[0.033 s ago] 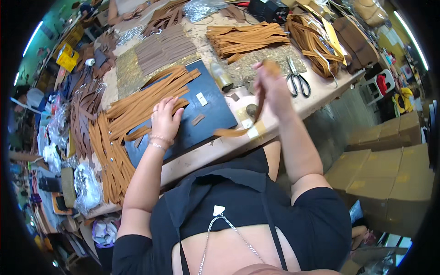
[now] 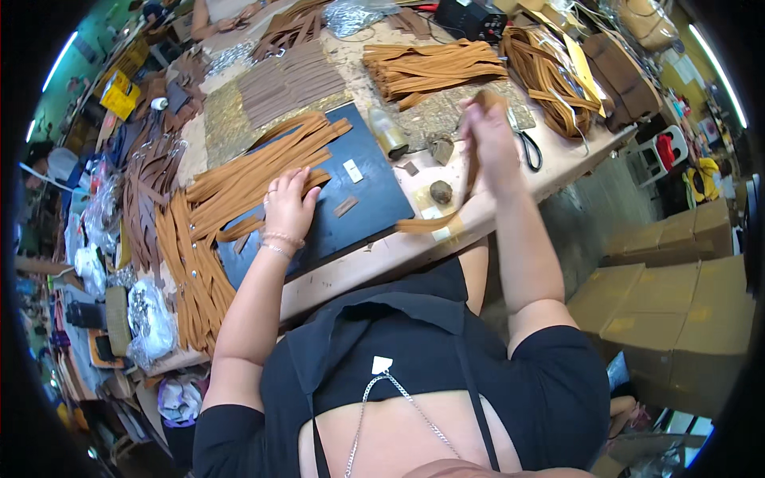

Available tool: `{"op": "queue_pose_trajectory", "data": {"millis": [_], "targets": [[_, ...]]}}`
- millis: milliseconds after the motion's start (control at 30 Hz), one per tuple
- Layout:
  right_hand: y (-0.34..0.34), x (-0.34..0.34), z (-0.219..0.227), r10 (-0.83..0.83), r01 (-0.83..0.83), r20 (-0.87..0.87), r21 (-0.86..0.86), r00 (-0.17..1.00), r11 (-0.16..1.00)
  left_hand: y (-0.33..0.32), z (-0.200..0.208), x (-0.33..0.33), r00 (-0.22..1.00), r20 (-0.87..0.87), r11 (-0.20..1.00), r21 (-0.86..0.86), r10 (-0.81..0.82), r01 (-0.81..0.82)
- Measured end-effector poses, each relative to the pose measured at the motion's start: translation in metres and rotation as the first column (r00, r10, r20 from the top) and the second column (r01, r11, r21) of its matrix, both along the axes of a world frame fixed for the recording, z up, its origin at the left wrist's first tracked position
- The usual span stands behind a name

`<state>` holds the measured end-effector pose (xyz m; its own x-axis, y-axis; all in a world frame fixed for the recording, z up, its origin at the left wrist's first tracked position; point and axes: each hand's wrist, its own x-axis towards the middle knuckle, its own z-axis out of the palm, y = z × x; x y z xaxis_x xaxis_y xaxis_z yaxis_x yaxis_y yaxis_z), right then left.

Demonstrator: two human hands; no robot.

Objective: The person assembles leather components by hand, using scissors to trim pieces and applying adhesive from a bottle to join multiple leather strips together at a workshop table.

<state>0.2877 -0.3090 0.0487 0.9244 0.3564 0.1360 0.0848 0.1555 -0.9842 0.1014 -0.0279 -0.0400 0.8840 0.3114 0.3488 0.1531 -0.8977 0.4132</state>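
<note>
My right hand is raised over the table's right part, somewhat blurred, with its fingers closed around a tan leather strap. One end of that strap hangs down and trails to the left above the table edge. My left hand lies with fingers stretched out on the near ends of a bundle of tan straps. The bundle rests across a dark blue board. On the board are a small white piece and a small brown leather piece.
A small bottle, a round dark lump and black-handled scissors lie right of the board. Behind are more tan straps and brown strips. Cardboard boxes stand at right. Another person's arm shows across the table.
My right hand has moved to the right with the strap, now covering part of the scissors. The strap's trailing end has shifted right too. My left hand has stayed in place.
</note>
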Motion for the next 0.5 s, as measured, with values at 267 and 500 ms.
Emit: {"op": "queue_pose_trajectory", "data": {"millis": [267,500], "targets": [[-0.015,0.126,-0.055,-0.284,0.66,0.641,-0.478,0.713,0.58,0.014,0.0,0.004,0.998,0.005,0.998,0.029,-0.058,0.058],[0.124,-0.043,-0.036,0.616,-0.459,0.3,-0.454,0.728,0.764,0.02,0.052,0.009,0.935,0.159,0.942,-0.057,-0.318,0.33]]}}
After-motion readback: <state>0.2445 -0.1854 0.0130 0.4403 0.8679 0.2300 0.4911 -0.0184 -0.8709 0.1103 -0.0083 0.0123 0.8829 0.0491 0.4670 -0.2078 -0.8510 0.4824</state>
